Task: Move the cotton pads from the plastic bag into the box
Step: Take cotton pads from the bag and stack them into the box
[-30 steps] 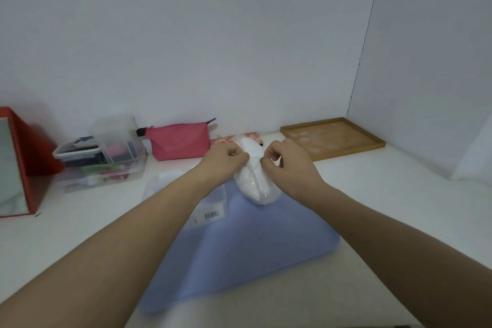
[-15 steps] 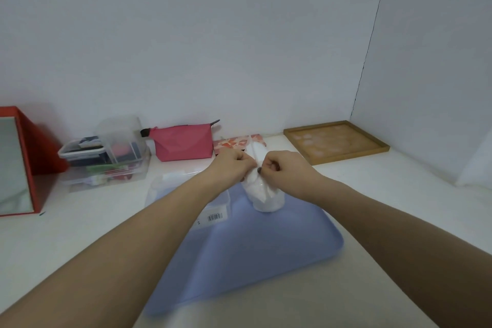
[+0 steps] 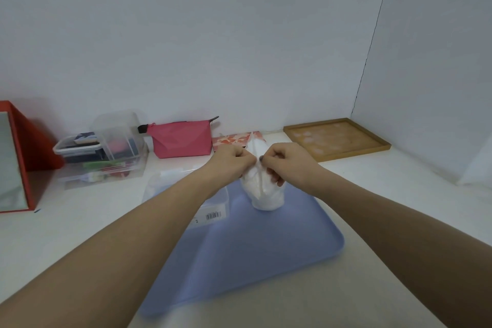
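A clear plastic bag (image 3: 266, 194) full of white cotton pads stands upright at the far end of a blue tray (image 3: 266, 250). My left hand (image 3: 231, 161) and my right hand (image 3: 286, 158) both pinch the bag near its top, knuckles almost touching, with the bag's drawstring hanging between them. A clear plastic box (image 3: 213, 206) with a barcode label sits on the tray's left part, mostly hidden behind my left forearm.
A clear organiser (image 3: 106, 149) with small items, a pink pouch (image 3: 183, 141) and a floral packet (image 3: 234, 140) line the back wall. A wooden tray (image 3: 336, 138) lies at the back right. A red-framed mirror (image 3: 16, 160) stands at the left.
Both hands have kept hold of the bag's top and pulled slightly apart. The bag now stands more upright on the tray.
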Demonstrator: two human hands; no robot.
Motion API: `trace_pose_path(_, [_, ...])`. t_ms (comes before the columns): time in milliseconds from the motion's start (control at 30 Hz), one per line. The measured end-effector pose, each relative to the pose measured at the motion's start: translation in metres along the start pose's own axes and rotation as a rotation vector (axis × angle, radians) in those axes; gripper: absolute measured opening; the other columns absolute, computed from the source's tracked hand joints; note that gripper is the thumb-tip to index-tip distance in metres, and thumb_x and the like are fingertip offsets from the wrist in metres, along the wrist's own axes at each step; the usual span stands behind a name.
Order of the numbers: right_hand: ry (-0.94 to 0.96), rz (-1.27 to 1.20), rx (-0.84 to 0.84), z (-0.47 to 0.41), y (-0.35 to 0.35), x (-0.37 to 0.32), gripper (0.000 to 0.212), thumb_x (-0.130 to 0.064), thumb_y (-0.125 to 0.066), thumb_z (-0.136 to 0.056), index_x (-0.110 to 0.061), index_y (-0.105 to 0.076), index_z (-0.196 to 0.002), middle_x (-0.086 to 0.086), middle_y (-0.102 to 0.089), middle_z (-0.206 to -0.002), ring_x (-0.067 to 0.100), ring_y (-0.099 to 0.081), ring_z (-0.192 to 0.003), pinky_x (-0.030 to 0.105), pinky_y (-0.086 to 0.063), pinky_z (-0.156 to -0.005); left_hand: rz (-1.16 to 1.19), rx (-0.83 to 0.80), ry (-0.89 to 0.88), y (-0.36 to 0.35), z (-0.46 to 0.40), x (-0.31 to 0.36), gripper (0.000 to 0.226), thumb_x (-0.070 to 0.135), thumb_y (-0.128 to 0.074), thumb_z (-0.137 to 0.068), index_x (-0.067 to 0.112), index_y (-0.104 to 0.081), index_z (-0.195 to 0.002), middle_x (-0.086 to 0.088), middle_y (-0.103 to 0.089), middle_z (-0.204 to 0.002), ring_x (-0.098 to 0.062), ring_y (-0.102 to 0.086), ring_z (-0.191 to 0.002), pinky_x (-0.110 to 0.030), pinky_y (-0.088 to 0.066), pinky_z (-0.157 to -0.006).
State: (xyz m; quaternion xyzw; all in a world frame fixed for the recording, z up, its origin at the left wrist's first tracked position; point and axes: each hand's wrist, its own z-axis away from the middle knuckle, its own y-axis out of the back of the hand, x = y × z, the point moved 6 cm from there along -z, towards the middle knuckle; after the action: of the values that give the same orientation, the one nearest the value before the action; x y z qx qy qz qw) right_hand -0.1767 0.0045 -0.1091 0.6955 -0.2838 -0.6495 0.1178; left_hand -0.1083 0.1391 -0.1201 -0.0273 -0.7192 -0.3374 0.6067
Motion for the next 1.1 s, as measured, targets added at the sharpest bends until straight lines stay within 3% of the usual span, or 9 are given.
trace_pose_path(167, [-0.079,-0.108,-0.038,-0.003,0.0,0.0,0.022,-0.019,-0.055,-0.095,-0.008,-0.06,-0.076,0.006,-0.064,-0.069,0.018,-0.061,-0.055,0.029,-0.054,-0.056,0.023,-0.034,0.012,0.0,0.0,-0.006,0.008,0.015,-0.058,-0.088,0.015,-0.06,-0.08,-0.006,-0.046,-0.078,-0.018,-0.042,-0.074,-0.035,-0.039,-0.074])
trace_pose_path(400, [-0.089,-0.012,-0.054,-0.008,-0.003,-0.005,0.027,-0.023,-0.053,-0.095,-0.007,-0.064,-0.076,0.005,-0.067,-0.065,0.019,-0.062,-0.051,0.028,-0.054,-0.053,-0.034,-0.003,-0.004,-0.002,-0.001,-0.006,0.019,0.014,-0.052,-0.091,0.012,-0.055,-0.072,-0.007,-0.045,-0.081,-0.019,-0.041,-0.075,-0.036,-0.037,-0.07])
trace_pose_path(700, [-0.105,0.082,-0.065,-0.009,-0.004,-0.011,0.03,-0.022,-0.049,-0.095,-0.007,-0.059,-0.07,0.007,-0.063,-0.063,0.018,-0.061,-0.046,0.024,-0.052,-0.048,-0.121,-0.007,-0.006,-0.006,0.006,0.003,0.025,0.012,-0.052,-0.089,0.01,-0.045,-0.065,-0.01,-0.03,-0.069,-0.021,-0.028,-0.066,-0.031,-0.026,-0.06])
trace_pose_path(800, [-0.119,0.078,-0.074,-0.01,-0.004,-0.011,0.03,-0.022,-0.048,-0.096,-0.006,-0.059,-0.073,0.007,-0.063,-0.064,0.018,-0.062,-0.046,0.024,-0.053,-0.048,-0.121,0.004,0.011,-0.006,0.005,0.004,0.033,0.015,-0.053,-0.087,0.015,-0.037,-0.058,-0.008,-0.031,-0.066,-0.021,-0.033,-0.068,-0.034,-0.031,-0.066])
trace_pose_path(1000, [-0.103,0.114,-0.04,-0.011,-0.003,-0.009,0.03,-0.03,-0.051,-0.095,-0.009,-0.055,-0.073,0.005,-0.063,-0.06,0.016,-0.062,-0.045,0.024,-0.054,-0.049,-0.097,0.016,-0.02,-0.007,0.006,0.006,0.033,0.013,-0.052,-0.09,0.016,-0.041,-0.059,-0.007,-0.04,-0.074,-0.019,-0.036,-0.068,-0.03,-0.031,-0.061])
trace_pose_path(1100, [-0.077,0.184,-0.018,-0.01,-0.005,-0.01,0.031,-0.034,-0.051,-0.094,-0.012,-0.053,-0.073,0.008,-0.064,-0.057,0.019,-0.062,-0.046,0.03,-0.056,-0.056,-0.088,0.024,-0.045,-0.009,0.008,0.008,0.026,0.012,-0.053,-0.091,0.013,-0.048,-0.066,-0.008,-0.045,-0.079,-0.018,-0.04,-0.071,-0.031,-0.033,-0.065])
